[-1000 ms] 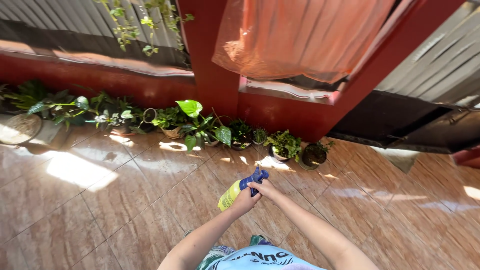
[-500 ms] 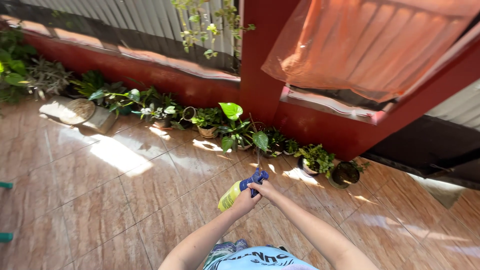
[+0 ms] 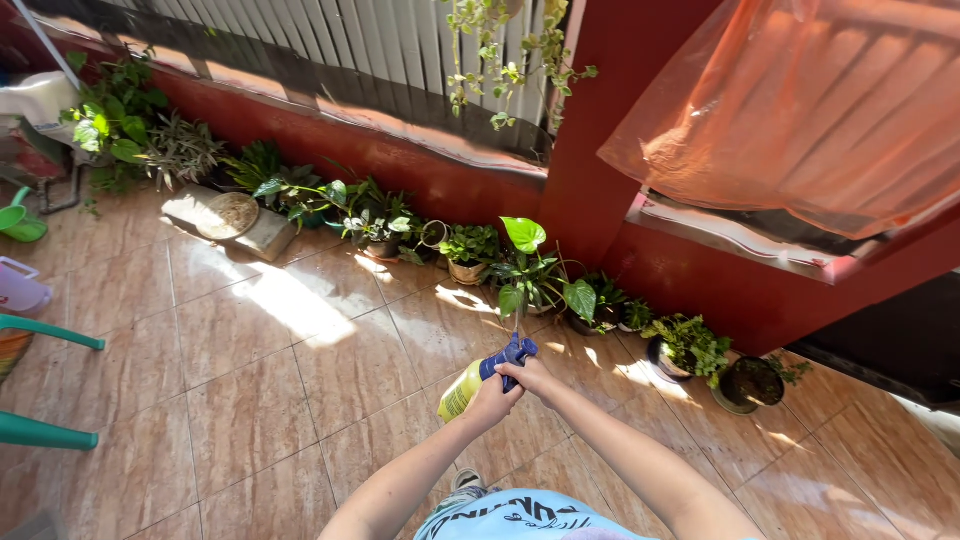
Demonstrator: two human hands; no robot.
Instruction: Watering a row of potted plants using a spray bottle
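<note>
Both hands (image 3: 508,388) grip spray bottle (image 3: 462,388), seemingly aimed at plants (image 3: 530,275)

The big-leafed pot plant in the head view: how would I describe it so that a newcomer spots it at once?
Start at the red pillar and drop to its foot, where a row of small pot plants lines the low red wall. The big-leafed green plant stands just left of the pillar's base. Its broad, glossy, heart-shaped leaves rise higher than its small-leaved neighbours.
</note>
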